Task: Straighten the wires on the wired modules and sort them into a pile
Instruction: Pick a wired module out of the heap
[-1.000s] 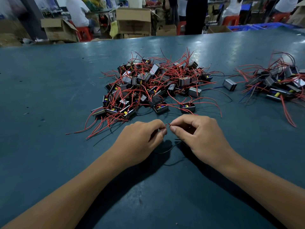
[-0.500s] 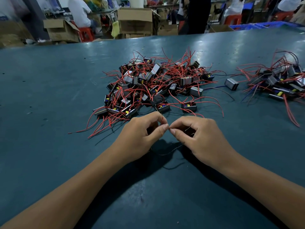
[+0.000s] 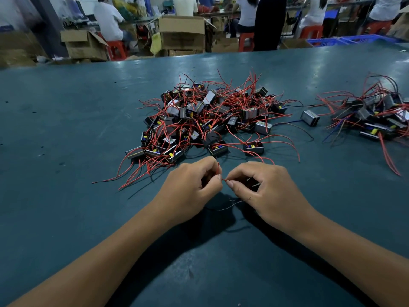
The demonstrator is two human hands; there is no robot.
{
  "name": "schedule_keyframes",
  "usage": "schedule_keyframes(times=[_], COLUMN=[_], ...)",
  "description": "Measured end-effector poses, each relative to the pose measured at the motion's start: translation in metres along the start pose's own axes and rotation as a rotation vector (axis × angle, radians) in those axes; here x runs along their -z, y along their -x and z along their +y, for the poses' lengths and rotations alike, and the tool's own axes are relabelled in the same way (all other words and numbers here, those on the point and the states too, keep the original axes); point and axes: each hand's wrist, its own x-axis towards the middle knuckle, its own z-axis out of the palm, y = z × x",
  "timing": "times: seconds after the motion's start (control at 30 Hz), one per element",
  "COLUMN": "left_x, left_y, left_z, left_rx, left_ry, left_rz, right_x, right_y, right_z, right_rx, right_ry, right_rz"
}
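Note:
A big tangled heap of small black and grey modules with red wires (image 3: 208, 120) lies mid-table. A second, smaller pile (image 3: 376, 114) sits at the right edge, with one lone grey module (image 3: 310, 118) between them. Just in front of the heap, my left hand (image 3: 188, 191) and my right hand (image 3: 265, 191) meet fingertip to fingertip. Both pinch a thin red wire (image 3: 223, 179), and another red piece (image 3: 219, 168) sticks up from my left fingers. A dark thin wire (image 3: 234, 203) trails below my right hand. The module these wires belong to is hidden inside my hands.
The teal table (image 3: 66, 129) stretches wide to the left and toward me. Beyond its far edge stand cardboard boxes (image 3: 181, 34), red stools, a blue crate (image 3: 332, 42) and several seated or standing people.
My hands have shifted slightly and a short length of red wire now shows between the fingertips, with a red piece standing up from my left fingers. The piles have not moved.

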Motion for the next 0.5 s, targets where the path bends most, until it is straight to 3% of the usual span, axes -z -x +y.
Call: schedule_keyframes(times=[0.33,0.5], left_x=[0.012,0.020], left_y=[-0.002,-0.001], left_z=[-0.009,-0.011], left_rx=[0.033,0.002], left_ry=[-0.007,-0.217], left_rz=[-0.017,-0.155], right_x=[0.013,0.051], right_y=[-0.004,-0.013], right_z=[0.006,0.019], right_rx=[0.016,-0.077], right_ry=[0.125,0.288], right_rz=[0.057,0.190])
